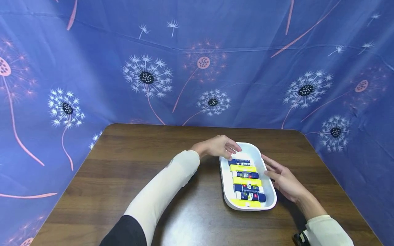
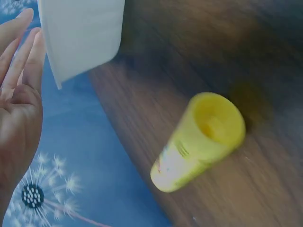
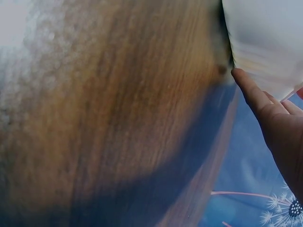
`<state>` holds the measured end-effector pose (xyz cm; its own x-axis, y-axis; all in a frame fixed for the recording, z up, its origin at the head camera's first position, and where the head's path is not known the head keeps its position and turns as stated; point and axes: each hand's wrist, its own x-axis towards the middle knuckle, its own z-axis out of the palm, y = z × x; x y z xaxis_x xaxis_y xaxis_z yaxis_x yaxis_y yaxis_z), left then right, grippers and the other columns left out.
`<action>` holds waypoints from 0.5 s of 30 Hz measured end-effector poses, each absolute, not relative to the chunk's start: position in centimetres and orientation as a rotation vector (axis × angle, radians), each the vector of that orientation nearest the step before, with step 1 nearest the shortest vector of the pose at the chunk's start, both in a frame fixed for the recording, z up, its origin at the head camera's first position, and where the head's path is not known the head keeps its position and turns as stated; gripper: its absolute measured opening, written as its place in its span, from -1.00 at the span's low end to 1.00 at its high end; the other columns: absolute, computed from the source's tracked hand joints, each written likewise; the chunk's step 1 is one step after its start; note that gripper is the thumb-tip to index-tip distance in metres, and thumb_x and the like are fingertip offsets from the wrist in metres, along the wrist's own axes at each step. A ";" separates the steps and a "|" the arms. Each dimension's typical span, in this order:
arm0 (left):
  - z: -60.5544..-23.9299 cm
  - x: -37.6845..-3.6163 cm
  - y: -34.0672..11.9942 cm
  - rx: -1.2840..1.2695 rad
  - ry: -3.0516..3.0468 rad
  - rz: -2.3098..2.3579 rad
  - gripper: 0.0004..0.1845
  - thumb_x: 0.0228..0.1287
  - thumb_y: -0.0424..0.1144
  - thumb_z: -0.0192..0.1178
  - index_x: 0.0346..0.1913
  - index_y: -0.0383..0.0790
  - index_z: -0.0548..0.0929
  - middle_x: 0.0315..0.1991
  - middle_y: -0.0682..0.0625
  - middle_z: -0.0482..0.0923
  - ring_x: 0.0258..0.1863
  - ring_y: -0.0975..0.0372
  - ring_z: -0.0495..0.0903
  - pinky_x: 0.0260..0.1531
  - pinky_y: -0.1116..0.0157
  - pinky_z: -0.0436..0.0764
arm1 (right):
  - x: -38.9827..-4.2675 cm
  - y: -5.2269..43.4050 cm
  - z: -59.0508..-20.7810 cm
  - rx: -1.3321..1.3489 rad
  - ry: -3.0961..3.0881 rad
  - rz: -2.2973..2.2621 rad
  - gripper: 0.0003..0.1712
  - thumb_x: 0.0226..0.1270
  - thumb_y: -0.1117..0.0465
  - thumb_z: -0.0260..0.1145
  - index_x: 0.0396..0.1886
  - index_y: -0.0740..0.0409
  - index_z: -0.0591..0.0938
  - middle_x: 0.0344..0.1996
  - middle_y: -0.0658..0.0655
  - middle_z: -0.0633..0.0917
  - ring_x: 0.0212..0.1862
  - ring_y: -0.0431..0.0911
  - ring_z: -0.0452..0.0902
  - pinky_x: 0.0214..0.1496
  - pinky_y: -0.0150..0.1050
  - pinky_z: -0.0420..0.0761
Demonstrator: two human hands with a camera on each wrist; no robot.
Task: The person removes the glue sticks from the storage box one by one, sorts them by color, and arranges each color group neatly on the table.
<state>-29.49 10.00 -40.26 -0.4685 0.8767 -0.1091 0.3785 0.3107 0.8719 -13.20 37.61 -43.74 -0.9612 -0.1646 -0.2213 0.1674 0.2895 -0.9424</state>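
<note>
A white plastic tray (image 1: 226, 191) holds a row of several glue sticks, some dark blue, such as this blue glue stick (image 1: 246, 188), others yellow, like this yellow glue stick (image 1: 243, 168). My left hand (image 1: 220, 146) is at the tray's far left corner, its fingers loosely bent over the rim with nothing between them. Along the right side, my right hand (image 1: 284, 181) rests against the tray wall with fingers extended. The left wrist view also has a yellow tube (image 2: 182, 161) on the table, hollow end toward the camera; the head view does not show it.
A brown wooden table (image 1: 123, 177) lies under everything. Behind it and at both sides hangs a blue cloth (image 1: 246, 27) printed with dandelions. My left forearm, in a white sleeve (image 1: 166, 184), crosses the table left of the tray.
</note>
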 end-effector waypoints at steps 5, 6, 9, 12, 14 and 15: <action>-40.2 -29.7 12.1 1.126 1.985 0.995 -0.49 0.28 -0.49 0.37 0.30 -0.27 0.64 0.30 -0.15 0.65 0.29 0.12 0.65 0.15 0.39 0.68 | -13.1 37.6 -43.3 0.013 2.277 -1.734 -0.21 0.66 0.22 0.03 0.72 -0.03 -0.07 0.65 0.36 0.08 0.48 0.35 0.37 0.22 0.12 0.70; -40.2 -29.8 12.4 1.122 1.987 0.973 -0.49 0.28 -0.49 0.37 0.30 -0.26 0.64 0.29 -0.13 0.66 0.29 0.13 0.65 0.16 0.39 0.67 | -13.1 37.5 -43.3 0.013 2.270 -1.740 -0.21 0.66 0.23 0.03 0.72 -0.02 -0.07 0.65 0.37 0.07 0.47 0.36 0.37 0.21 0.13 0.70; -40.5 -29.9 13.2 1.119 1.996 0.913 -0.50 0.28 -0.48 0.38 0.29 -0.22 0.65 0.27 -0.06 0.68 0.31 0.12 0.64 0.19 0.38 0.66 | -13.2 37.3 -43.3 0.028 2.258 -1.744 -0.21 0.65 0.24 0.02 0.72 -0.02 -0.07 0.65 0.37 0.07 0.47 0.37 0.36 0.21 0.14 0.70; -40.7 -30.1 13.9 1.114 2.020 0.852 -0.50 0.27 -0.45 0.41 0.27 -0.17 0.67 0.25 0.02 0.69 0.30 0.17 0.64 0.21 0.37 0.65 | -13.2 37.2 -43.4 0.039 2.254 -1.745 -0.21 0.64 0.26 0.02 0.71 -0.02 -0.06 0.64 0.37 0.08 0.46 0.36 0.38 0.21 0.15 0.69; -40.6 -30.2 14.1 1.105 2.038 0.818 -0.52 0.27 -0.43 0.41 0.26 -0.14 0.69 0.25 0.04 0.69 0.30 0.19 0.64 0.24 0.35 0.64 | -13.2 37.2 -43.4 0.043 2.258 -1.742 -0.21 0.64 0.26 0.02 0.71 -0.02 -0.05 0.64 0.37 0.09 0.45 0.35 0.41 0.21 0.15 0.69; -40.6 -30.2 14.1 1.104 2.043 0.809 -0.52 0.27 -0.43 0.41 0.25 -0.14 0.70 0.25 0.03 0.69 0.30 0.20 0.64 0.24 0.34 0.64 | -13.1 37.2 -43.5 0.041 2.257 -1.746 -0.21 0.64 0.26 0.02 0.71 -0.01 -0.05 0.64 0.37 0.09 0.45 0.34 0.42 0.20 0.16 0.70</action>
<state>-30.17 14.14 -40.58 -0.4183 0.8698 -0.2617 0.4551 0.4500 0.7684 -13.13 37.22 -43.48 -0.9584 -0.1516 -0.2417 0.1959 0.2662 -0.9438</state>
